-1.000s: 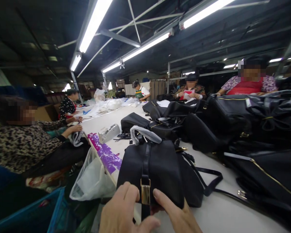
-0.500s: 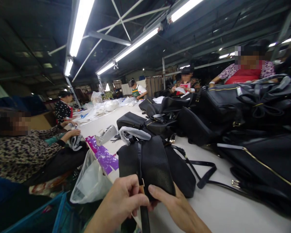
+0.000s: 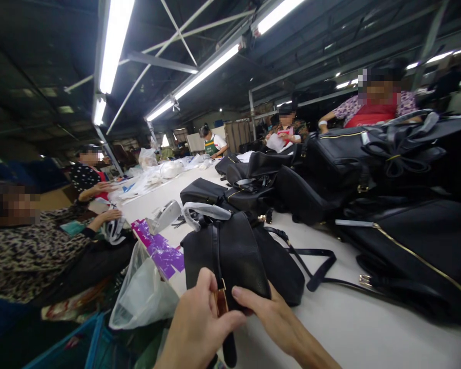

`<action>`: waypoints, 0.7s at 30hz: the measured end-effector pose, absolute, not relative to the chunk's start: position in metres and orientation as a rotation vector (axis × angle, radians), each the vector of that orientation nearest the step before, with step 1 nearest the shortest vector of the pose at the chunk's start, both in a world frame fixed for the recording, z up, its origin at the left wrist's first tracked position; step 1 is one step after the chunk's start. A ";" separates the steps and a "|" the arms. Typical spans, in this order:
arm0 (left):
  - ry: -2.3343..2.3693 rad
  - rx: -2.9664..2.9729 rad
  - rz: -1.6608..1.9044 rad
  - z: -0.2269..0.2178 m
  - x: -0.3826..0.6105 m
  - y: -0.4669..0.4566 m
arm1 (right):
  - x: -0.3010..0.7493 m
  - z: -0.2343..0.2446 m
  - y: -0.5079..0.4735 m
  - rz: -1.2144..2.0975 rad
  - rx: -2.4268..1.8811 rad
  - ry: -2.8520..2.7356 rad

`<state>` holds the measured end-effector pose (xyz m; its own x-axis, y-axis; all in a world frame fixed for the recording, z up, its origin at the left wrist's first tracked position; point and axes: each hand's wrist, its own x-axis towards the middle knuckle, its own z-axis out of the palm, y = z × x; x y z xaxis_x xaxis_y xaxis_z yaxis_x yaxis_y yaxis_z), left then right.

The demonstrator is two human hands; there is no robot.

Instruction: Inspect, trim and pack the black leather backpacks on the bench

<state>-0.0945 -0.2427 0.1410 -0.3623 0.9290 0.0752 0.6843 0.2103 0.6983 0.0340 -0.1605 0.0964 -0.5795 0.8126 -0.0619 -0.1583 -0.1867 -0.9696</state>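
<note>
A black handbag or backpack (image 3: 242, 251) lies in front of me on the white table, its handle (image 3: 205, 214) wrapped in pale plastic. Down its front runs a narrow black strap (image 3: 216, 246) to a gold-coloured buckle (image 3: 223, 294). My left hand (image 3: 202, 320) is closed around the strap at the buckle, its fingertips partly hidden behind the hand. The strap's rounded tip (image 3: 229, 351) hangs below the thumb. My right hand (image 3: 272, 315) grips the bag's lower edge, thumb on top and fingers underneath, out of sight.
Several black bags (image 3: 411, 261) with gold zips and loose straps are piled to the right. A clear plastic bag (image 3: 142, 292) hangs at the table's left edge, beside purple tape (image 3: 163, 253). A blue crate (image 3: 77, 343) stands lower left. Co-workers sit around the table.
My left hand's thumb has lifted and spread away at the buckle, and the strap's tip now shows below it. My right hand keeps its hold. The whole view has shifted slightly.
</note>
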 end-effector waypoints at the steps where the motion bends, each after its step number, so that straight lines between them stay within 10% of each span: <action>1: 2.155 1.501 0.937 0.140 -0.093 -0.242 | 0.035 0.097 -0.160 1.843 -0.740 -1.435; 21: 1.692 1.277 0.922 0.124 -0.124 -0.233 | 0.023 0.072 -0.152 2.095 -0.476 -1.280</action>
